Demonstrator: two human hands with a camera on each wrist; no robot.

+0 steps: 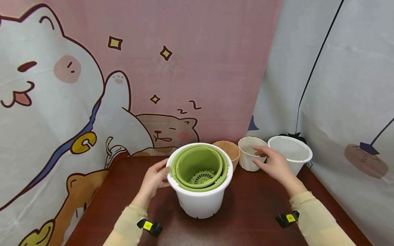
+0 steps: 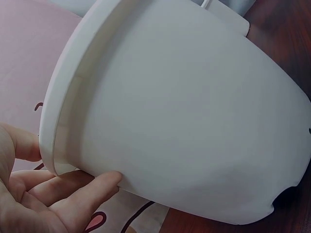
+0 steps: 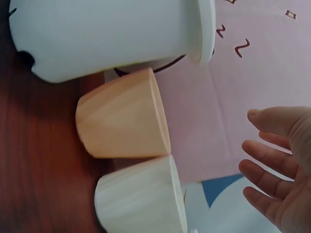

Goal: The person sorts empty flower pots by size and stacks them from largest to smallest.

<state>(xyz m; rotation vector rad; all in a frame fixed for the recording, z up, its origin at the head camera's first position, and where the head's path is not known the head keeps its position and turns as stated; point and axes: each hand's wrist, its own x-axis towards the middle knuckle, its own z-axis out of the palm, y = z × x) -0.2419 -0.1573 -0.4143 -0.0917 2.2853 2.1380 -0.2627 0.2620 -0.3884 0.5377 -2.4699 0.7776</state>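
A large white flower pot (image 1: 200,203) stands upright on the table, with green flower pots (image 1: 200,165) nested inside it. Slots pierce the bottom of the inner green one. My left hand (image 1: 157,179) holds the white pot's rim at its left side; in the left wrist view the thumb (image 2: 25,144) is at the rim and the fingers lie beneath it, against the wall. My right hand (image 1: 274,163) hovers with fingers spread and nothing in it, above the small cream pot (image 1: 247,162). Left of that cream pot is an orange pot (image 1: 229,150), partly hidden by the white one.
Another white pot (image 1: 290,150) stands at the back right, partly behind my right hand. The dark red-brown table (image 1: 246,218) ends against a printed cloth (image 1: 215,85) at the back. Grey-white cloth (image 1: 344,102) hangs along the right side.
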